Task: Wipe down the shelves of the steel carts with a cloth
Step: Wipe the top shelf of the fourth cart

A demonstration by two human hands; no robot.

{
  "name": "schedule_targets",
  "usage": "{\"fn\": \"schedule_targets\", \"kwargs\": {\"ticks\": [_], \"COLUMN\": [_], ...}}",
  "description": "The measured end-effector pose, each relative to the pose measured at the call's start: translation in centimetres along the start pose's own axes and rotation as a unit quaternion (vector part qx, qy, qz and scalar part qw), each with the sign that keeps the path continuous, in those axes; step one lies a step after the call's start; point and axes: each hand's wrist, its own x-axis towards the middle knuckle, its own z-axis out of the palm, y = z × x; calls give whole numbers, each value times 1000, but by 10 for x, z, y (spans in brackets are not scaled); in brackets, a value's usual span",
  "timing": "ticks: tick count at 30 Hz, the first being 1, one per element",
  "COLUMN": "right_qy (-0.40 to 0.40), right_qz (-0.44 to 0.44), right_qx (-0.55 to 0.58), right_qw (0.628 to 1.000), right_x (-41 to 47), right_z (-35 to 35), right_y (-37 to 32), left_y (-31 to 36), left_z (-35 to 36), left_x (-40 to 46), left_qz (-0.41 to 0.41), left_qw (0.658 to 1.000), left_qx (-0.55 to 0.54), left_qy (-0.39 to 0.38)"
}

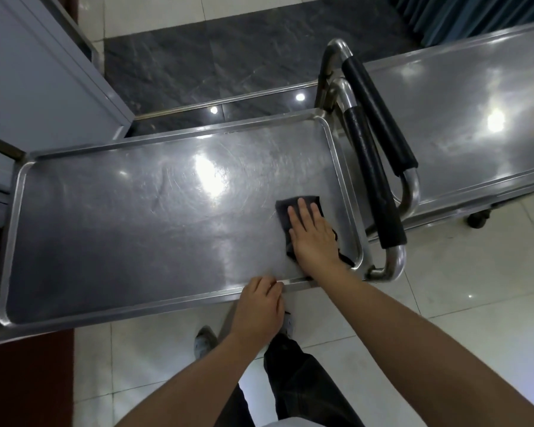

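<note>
Legs and shoes: the person's dark trousers (pixel 302 374) and light shoes (pixel 204 340) are at the bottom, on the pale floor tiles (pixel 444 318).
Left hand: the left hand (pixel 259 306) sits on the near rim of the cart's top shelf (pixel 121 217). Its fingers (pixel 270 283) curl over the rim and hold it.
Right hand: the right hand (pixel 313 235) lies flat on the cloth. Its fingers (pixel 304 211) are straight and press down.
Cloth: the dark cloth (pixel 290 204) lies on the top shelf, near the right end, under the right hand. A bit of it sticks out by the shelf's right rim.
Shelf: it is shiny steel with a raised rim, and lights shine back from it.
Handle: a steel handle with a black grip (pixel 370 177) stands just past the shelf's right end.
Second cart: another steel cart (pixel 475 134) stands to the right, with its own black handle (pixel 379 112) just beside the first one.
Far floor: dark stone floor (pixel 228 63) lies beyond the carts.
Cabinet: a grey cabinet (pixel 28 72) is at the far left.
</note>
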Motion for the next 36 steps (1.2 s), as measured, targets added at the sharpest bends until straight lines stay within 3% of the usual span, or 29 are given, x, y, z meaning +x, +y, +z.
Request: {"fn": "schedule_targets", "kwargs": {"ticks": [8,16,20,24,36], "right_qy": [4,22,24,28,13], "right_qz": [19,20,-18,22,35], "right_qx": [-2,-16,-33,-38,-25], "right_qw": [1000,999,999,999,999], "right_x": [51,-24,-71,-78,40], "right_z": [-34,-1,22,17,-37], "right_y": [19,27,37,54,57], "left_y": [-3,6,16,21,28], "left_z": [0,-3,3,13,18], "left_x": [-4,12,24,23,13], "left_qz": [16,-1,27,41,23], "left_qw": [1000,1000,999,998,999], "left_qx": [8,3,8,22,17], "left_qy": [-2,16,-26,-46,-39]}}
